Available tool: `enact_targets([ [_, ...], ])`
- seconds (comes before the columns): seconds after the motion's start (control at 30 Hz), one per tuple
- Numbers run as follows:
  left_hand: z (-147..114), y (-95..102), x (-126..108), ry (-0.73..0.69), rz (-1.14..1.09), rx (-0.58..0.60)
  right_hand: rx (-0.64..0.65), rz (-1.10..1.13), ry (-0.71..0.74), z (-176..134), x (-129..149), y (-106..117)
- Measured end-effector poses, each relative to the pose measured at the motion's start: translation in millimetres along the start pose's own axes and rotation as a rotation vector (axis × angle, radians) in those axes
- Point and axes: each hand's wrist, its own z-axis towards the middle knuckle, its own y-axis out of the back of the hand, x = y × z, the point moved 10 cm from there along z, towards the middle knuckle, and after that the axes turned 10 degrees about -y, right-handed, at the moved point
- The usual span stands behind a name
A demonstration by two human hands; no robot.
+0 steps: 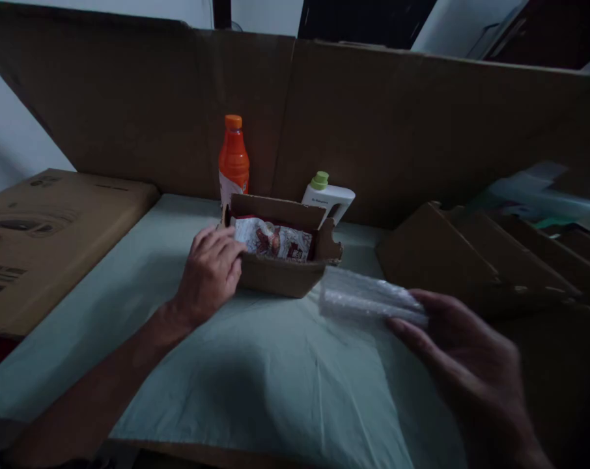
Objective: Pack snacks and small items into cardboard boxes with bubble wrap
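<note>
A roll of clear bubble wrap [368,299] is pinched at one end between the thumb and fingers of my right hand [465,358]. Its far end hangs just in front of the right corner of a small cardboard box [280,277]. My left hand [211,267] grips that box at its left front corner, fingers bent over the rim. Inside the box lies a white packet [275,240] with a red and brown print; whatever is under it is hidden. Behind the box stand an orange bottle [234,159] and a white jug [331,195] with a green cap, both partly hidden.
A pale green cloth [295,365] covers the table. Tall cardboard panels [353,130] wall off the back. A large flat carton [55,241] lies at left. On the right stand open cardboard boxes [436,247], with blurred plastic wrapping [544,195] above them.
</note>
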Motion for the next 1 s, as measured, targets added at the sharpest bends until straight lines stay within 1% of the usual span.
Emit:
enact_targets([
  [0.03, -5, -4.3, -2, -0.016, -0.007, 0.005, -0.059, -0.046, 0.032, 14, 11, 5],
  [0.07, -10, -7.4, -6, -0.031, -0.013, 0.004, -0.096, -0.100, 0.068, 29, 24, 4],
  [0.1, -16, -9.3, -10, -0.044, -0.017, -0.001, -0.103, -0.155, 0.107, 45, 37, -5],
  [0.13, -20, -10.6, -12, -0.050, -0.022, -0.004, -0.081, -0.209, 0.151, 63, 51, -20],
  [0.17, -23, -11.1, -13, -0.048, -0.026, -0.006, -0.016, -0.254, 0.196, 81, 64, -44],
  [0.23, -23, -11.3, -12, -0.033, -0.037, 0.002, 0.173, -0.328, 0.271, 111, 85, -102],
  [0.3, -18, -10.0, -8, -0.026, -0.043, 0.010, 0.387, -0.526, 0.302, 128, 91, -165],
  [0.33, -16, -8.9, -6, -0.027, -0.046, 0.013, 0.506, -0.640, 0.314, 129, 87, -193],
  [0.37, -13, -7.9, -4, -0.027, -0.053, 0.015, 0.616, -0.752, 0.324, 126, 81, -216],
  [0.4, -11, -7.3, -2, -0.025, -0.065, 0.020, 0.704, -0.849, 0.335, 121, 74, -234],
  [0.43, -9, -7.1, 0, -0.020, -0.080, 0.025, 0.767, -0.922, 0.349, 115, 68, -246],
  [0.47, -7, -7.5, 3, -0.015, -0.095, 0.031, 0.799, -0.970, 0.366, 110, 63, -255],
  [0.57, -3, -9.4, 7, -0.008, -0.114, 0.032, 0.777, -0.979, 0.419, 103, 63, -266],
  [0.63, -1, -7.7, 7, -0.012, -0.097, 0.002, 0.773, -0.957, 0.438, 103, 66, -265],
  [0.67, -1, -4.5, 7, -0.008, -0.081, -0.030, 0.761, -0.961, 0.436, 106, 68, -260],
  [0.7, -3, 0.4, 9, 0.004, -0.060, -0.072, 0.732, -0.967, 0.431, 110, 69, -249],
  [0.73, -7, 7.6, 11, 0.021, -0.040, -0.130, 0.678, -0.962, 0.421, 116, 72, -233],
  [0.77, -13, 15.0, 16, 0.048, -0.026, -0.191, 0.591, -0.930, 0.405, 121, 75, -209],
  [0.8, -21, 21.2, 22, 0.088, -0.028, -0.245, 0.471, -0.864, 0.379, 126, 78, -179],
  [0.83, -32, 23.7, 31, 0.145, -0.054, -0.277, 0.334, -0.772, 0.343, 128, 79, -144],
  [0.87, -43, 21.1, 43, 0.216, -0.102, -0.281, 0.197, -0.655, 0.295, 126, 74, -107],
  [0.9, -56, 12.6, 55, 0.300, -0.164, -0.256, 0.077, -0.549, 0.233, 121, 62, -73],
  [0.93, -68, -0.7, 66, 0.385, -0.229, -0.211, 0.018, -0.466, 0.170, 112, 43, -50],
  [0.97, -80, -17.0, 74, 0.455, -0.287, -0.161, 0.023, -0.389, 0.116, 100, 22, -39],
  [1.0, -89, -34.6, 78, 0.499, -0.340, -0.117, 0.097, -0.290, 0.059, 86, 0, -43],
])
